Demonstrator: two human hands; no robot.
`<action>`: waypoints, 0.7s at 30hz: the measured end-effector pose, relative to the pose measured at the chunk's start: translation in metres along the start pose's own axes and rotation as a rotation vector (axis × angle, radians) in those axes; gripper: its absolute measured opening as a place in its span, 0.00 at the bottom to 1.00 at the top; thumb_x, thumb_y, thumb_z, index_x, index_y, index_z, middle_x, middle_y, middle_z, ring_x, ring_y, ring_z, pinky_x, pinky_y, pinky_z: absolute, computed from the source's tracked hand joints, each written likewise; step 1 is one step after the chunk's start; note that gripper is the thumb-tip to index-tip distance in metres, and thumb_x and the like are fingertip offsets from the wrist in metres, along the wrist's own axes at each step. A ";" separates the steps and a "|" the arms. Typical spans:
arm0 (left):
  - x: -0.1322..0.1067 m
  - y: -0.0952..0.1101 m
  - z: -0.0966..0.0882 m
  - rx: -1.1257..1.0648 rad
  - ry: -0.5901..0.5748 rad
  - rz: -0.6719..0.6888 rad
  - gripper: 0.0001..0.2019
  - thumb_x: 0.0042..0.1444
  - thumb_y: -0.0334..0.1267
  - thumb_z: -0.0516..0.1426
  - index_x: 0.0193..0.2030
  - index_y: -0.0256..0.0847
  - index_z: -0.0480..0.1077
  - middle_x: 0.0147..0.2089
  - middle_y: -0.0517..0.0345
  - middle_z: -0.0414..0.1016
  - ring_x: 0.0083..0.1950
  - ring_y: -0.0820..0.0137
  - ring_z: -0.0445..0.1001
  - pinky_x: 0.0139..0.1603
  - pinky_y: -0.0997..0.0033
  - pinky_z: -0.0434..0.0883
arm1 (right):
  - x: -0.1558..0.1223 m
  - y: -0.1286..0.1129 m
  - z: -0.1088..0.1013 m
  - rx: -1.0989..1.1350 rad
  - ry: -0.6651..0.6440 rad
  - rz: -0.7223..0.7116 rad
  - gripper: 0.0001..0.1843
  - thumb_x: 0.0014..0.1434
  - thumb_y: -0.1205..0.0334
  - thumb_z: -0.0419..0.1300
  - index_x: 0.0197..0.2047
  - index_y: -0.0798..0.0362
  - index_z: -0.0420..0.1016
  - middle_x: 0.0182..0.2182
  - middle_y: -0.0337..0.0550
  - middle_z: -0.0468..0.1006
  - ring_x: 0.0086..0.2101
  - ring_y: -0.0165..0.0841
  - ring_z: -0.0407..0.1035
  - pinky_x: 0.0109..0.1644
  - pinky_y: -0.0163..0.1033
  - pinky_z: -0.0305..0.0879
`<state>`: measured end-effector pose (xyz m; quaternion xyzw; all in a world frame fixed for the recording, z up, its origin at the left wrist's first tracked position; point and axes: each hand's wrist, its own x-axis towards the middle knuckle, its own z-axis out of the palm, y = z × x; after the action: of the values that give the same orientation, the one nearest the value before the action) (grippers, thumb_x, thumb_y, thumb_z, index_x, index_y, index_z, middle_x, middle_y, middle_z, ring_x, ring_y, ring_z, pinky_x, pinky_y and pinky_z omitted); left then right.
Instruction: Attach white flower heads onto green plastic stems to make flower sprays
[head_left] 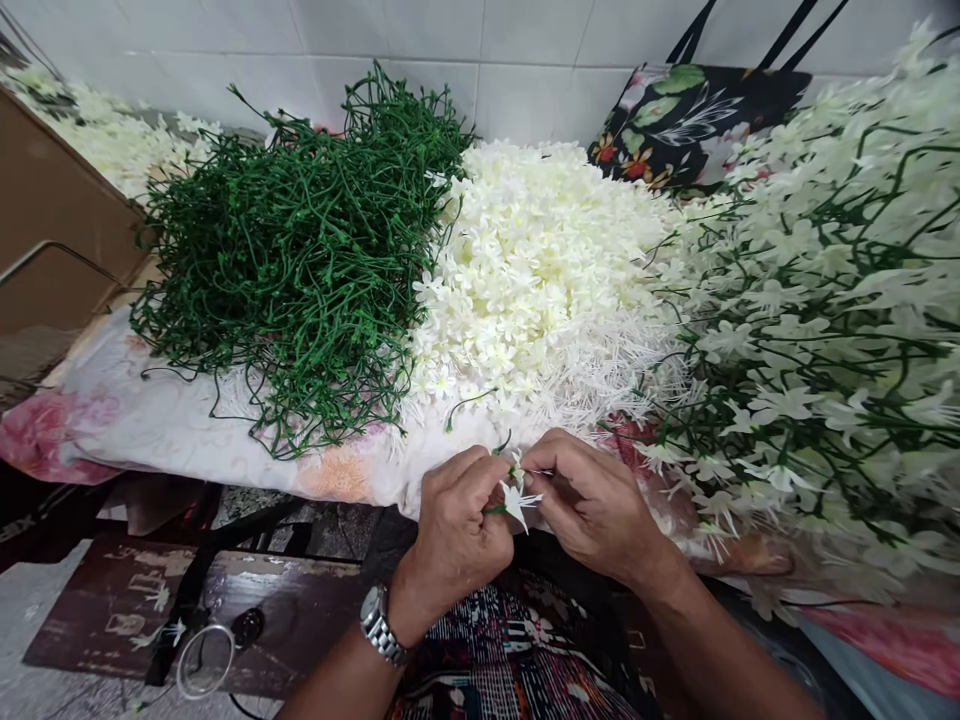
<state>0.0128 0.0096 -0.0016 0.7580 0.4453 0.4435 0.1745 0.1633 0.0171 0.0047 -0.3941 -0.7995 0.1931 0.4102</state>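
Close together at the table's front edge, both hands work on one artificial flower (516,503), with white petals and thin white stamens on a green stem. My left hand (463,515), with a wristwatch on its wrist, is closed round the stem. My right hand (592,505) pinches at a small white part by a second blossom; its fingertips hide most of that piece. Beyond them lie a heap of loose white blossoms (525,250), a pile of fine white stamens (615,365) and a tangle of green stems (300,240).
Many assembled white flowers (795,350) fill the right side. A black floral bag (690,125) leans on the tiled wall (435,35). A cardboard box (60,200) stands at left. Below is a brown wooden bench (300,610) with a clear ring-shaped item (205,660).
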 end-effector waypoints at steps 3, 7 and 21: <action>0.001 0.000 0.002 0.014 0.007 0.002 0.15 0.31 0.21 0.45 0.26 0.40 0.63 0.20 0.63 0.57 0.21 0.73 0.57 0.20 0.76 0.56 | -0.002 0.001 0.003 -0.002 0.006 0.012 0.07 0.59 0.74 0.50 0.33 0.53 0.63 0.24 0.38 0.67 0.26 0.27 0.63 0.29 0.32 0.61; 0.002 0.001 0.003 0.021 0.015 -0.008 0.14 0.30 0.22 0.45 0.25 0.40 0.62 0.20 0.63 0.56 0.21 0.73 0.56 0.20 0.75 0.55 | -0.001 0.001 0.003 -0.001 0.007 0.026 0.07 0.58 0.74 0.50 0.33 0.52 0.63 0.24 0.37 0.67 0.26 0.28 0.64 0.28 0.33 0.62; 0.002 0.002 0.003 0.040 -0.018 -0.042 0.12 0.29 0.22 0.45 0.22 0.42 0.55 0.20 0.64 0.51 0.21 0.73 0.52 0.20 0.74 0.50 | -0.001 0.000 0.002 0.038 -0.030 0.047 0.08 0.59 0.75 0.49 0.33 0.53 0.63 0.25 0.39 0.66 0.26 0.28 0.62 0.28 0.33 0.61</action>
<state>0.0172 0.0101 -0.0012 0.7559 0.4680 0.4239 0.1727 0.1615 0.0163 0.0029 -0.4021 -0.7923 0.2238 0.4007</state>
